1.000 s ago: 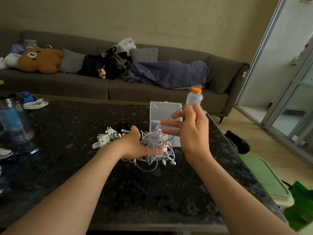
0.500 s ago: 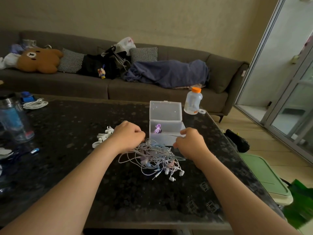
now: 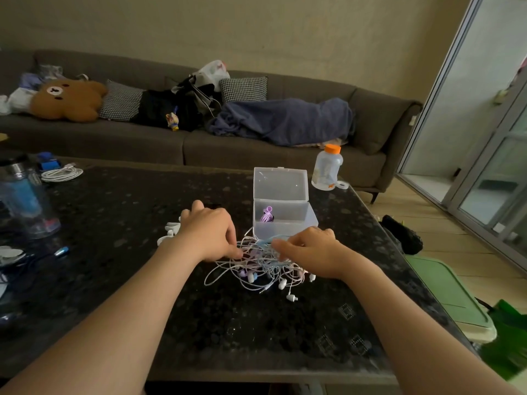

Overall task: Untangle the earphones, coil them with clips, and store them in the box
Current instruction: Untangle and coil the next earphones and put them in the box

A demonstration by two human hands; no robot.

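On the dark table [image 3: 114, 212]: one tangle of earphones [image 3: 256, 270] is lying near the middle, between your two hands; the sets in it are too knotted to count.
Left hand [image 3: 209, 235]: you are curling its fingers down and pinching cords at the tangle's left edge.
Right hand [image 3: 310, 252]: you are curling its fingers into the tangle's right side and gripping cords; it is slightly blurred.
Box [image 3: 285, 228]: one clear box is standing just behind the tangle, its lid [image 3: 281, 185] tipped up and open, with cords reaching its front wall.
Inside the box: one purple coiled earphone [image 3: 267, 215] is lying at the left.
Clips [image 3: 169, 229]: several white ones are lying just beside your left hand, which is covering part of them, so they cannot be counted.
Bottle [image 3: 327, 168]: one, orange-capped, is standing behind the box near the table's right edge.
Tumbler [image 3: 27, 201]: one is standing at the far left.
White cable [image 3: 61, 173]: one coil is lying behind the tumbler.
Sofa [image 3: 114, 138]: it is carrying one bear cushion [image 3: 67, 99], two checked cushions [image 3: 121, 101] and one blue blanket [image 3: 285, 121].
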